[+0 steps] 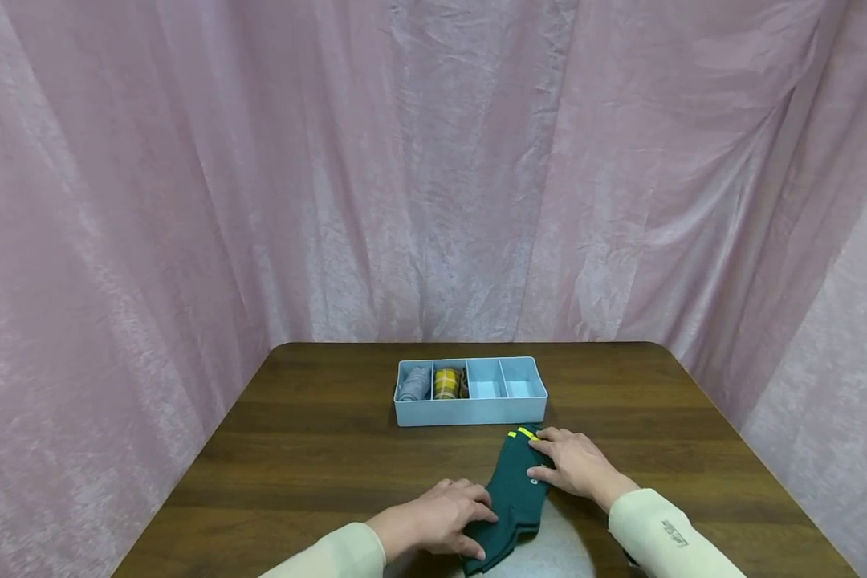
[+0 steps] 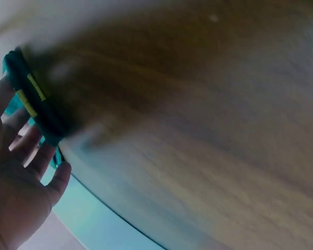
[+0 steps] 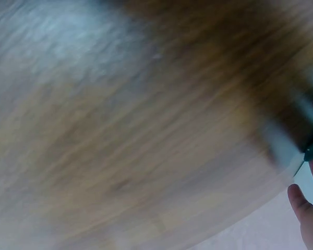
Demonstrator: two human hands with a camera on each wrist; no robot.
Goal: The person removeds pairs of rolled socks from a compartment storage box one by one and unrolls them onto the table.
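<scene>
Green socks [image 1: 509, 486], laid one on the other as a pair, lay on the brown table [image 1: 260, 482] right in front of you in the head view. Their long axis ran aslant, from the near left to the far right, with the yellow-marked end at the far side and the other end nearest your body. Your left hand [image 1: 444, 518] lay at the near left end, its fingers loosely bent, fingertips on the fabric and thumb apart from them. Your right hand [image 1: 571, 461] lay along the far right edge, nearer the yellow marks, its fingers extended onto the fabric. So each hand had one end, with the socks between them. Just beyond the far end stood the pale blue tray [image 1: 470, 413]; you could not tell whether it touched the socks.

Your left wrist view showed that hand's fingers long and spread, against the green fabric rather than closed round it, with two yellow bars on the fabric beyond them.

Your right wrist view was badly blurred: it caught only part of the hand, with green fabric at a fingertip, and could not settle its hold.
</scene>
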